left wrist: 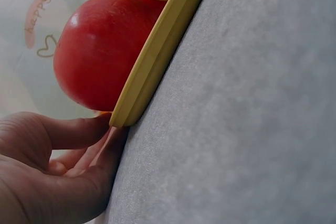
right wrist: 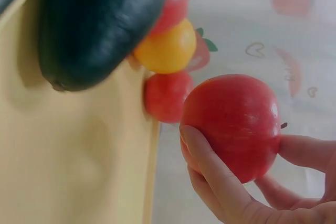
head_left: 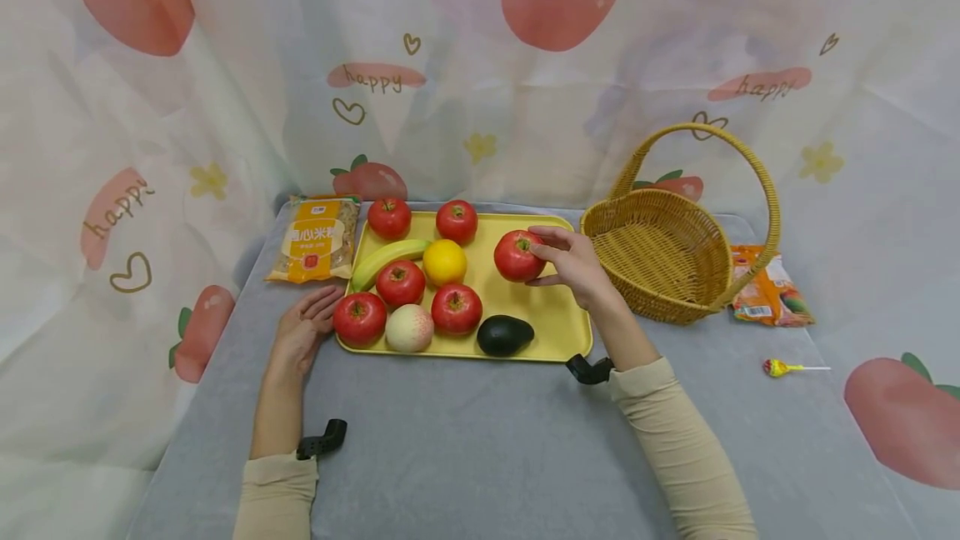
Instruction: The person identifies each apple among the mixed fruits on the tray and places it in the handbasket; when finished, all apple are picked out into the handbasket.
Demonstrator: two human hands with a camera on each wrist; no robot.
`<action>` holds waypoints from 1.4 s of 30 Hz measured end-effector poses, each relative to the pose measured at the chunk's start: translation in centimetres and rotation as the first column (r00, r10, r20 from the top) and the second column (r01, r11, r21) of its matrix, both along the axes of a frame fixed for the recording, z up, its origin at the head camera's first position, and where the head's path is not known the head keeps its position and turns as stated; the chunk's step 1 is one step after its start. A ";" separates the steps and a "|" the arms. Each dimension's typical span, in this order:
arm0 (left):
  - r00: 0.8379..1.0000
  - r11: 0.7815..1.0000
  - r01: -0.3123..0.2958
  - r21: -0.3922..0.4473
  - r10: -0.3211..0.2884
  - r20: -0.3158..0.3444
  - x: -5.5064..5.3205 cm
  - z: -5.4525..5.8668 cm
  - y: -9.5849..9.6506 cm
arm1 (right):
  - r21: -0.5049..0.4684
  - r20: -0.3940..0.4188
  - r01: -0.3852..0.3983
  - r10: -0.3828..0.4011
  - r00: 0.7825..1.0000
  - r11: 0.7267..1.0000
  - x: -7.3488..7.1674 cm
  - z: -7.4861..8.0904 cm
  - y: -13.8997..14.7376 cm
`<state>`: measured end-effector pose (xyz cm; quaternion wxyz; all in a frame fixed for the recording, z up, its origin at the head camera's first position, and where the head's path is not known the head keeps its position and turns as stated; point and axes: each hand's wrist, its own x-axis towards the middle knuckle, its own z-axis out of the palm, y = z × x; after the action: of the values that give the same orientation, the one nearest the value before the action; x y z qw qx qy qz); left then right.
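My right hand (head_left: 572,263) holds a red apple (head_left: 519,256) between thumb and fingers, above the right half of the yellow tray (head_left: 555,323). In the right wrist view, the fingers curl round the side of this apple (right wrist: 231,124) and its short stem points right. At the tray's left edge, my left hand (head_left: 303,327) touches the rim with extended fingers, beside another red apple (head_left: 360,320). The left wrist view has the fingertips right at the tray corner, under that apple (left wrist: 105,51). An avocado (head_left: 506,336) lies near the tray's front edge.
Also on the tray are several more red apples (head_left: 457,222), a banana (head_left: 390,262), a yellow round fruit (head_left: 445,262) and a peach (head_left: 409,328). A wicker basket (head_left: 660,252) with a tall handle stands right. Snack bags (head_left: 318,240) flank both; a lollipop (head_left: 780,368) lies right.
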<state>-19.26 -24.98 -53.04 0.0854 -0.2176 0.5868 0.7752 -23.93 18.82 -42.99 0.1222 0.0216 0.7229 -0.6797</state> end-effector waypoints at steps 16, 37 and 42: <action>1.000 1.000 0.010 -0.004 -0.010 0.000 0.0 0.4 0.0 | 0.025 -0.010 0.031 -0.030 0.999 0.999 -0.8 3.0 2.7; 1.000 0.999 0.017 -0.040 -0.017 -0.002 0.2 0.1 -0.1 | -0.029 0.043 0.067 -0.066 0.997 0.997 -1.7 5.2 5.8; 0.999 0.999 0.034 -0.028 -0.034 -0.021 0.1 -0.1 -0.1 | -0.042 0.068 0.078 -0.075 0.995 0.996 -2.0 5.5 6.8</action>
<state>-19.13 -25.06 -53.12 0.0892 -0.2004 0.6020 0.7677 -25.97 25.63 -37.53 0.1202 0.0690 0.7017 -0.6988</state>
